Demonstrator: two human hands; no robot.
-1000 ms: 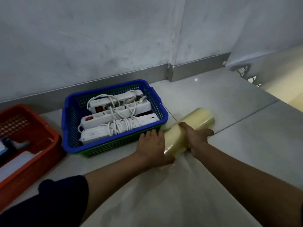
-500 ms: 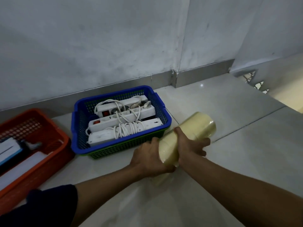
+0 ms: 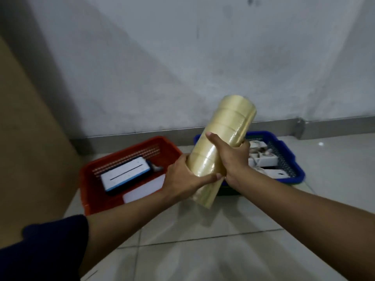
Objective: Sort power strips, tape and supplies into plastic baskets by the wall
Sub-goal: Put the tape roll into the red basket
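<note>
A shrink-wrapped stack of clear yellowish tape rolls sits in mid-air at the centre of the view, tilted so that its top end leans up and to the right against the grey wall and its lower end, trailing a loose tail of wrap, points down toward the floor. Both hands have hold of it. The left hand curls round the lower part of the stack from the left, thumb lying across the front of the wrap near the bottom rolls. The right hand grips the stack just above, from the right, with its thumb reaching up the front and its fingers wrapped behind. The stack hangs above the gap between two baskets that stand on the pale tiled floor against the wall's skirting. To the left is the orange basket, which holds a flat white box with a blue edge and another flat white item lying just in front of it. To the right, partly hidden by the right hand and forearm, is the blue basket, with white power strips and coiled white cable in it. A dark blue sleeve covers the left upper arm at the lower left, and a brown panel fills the left edge.
</note>
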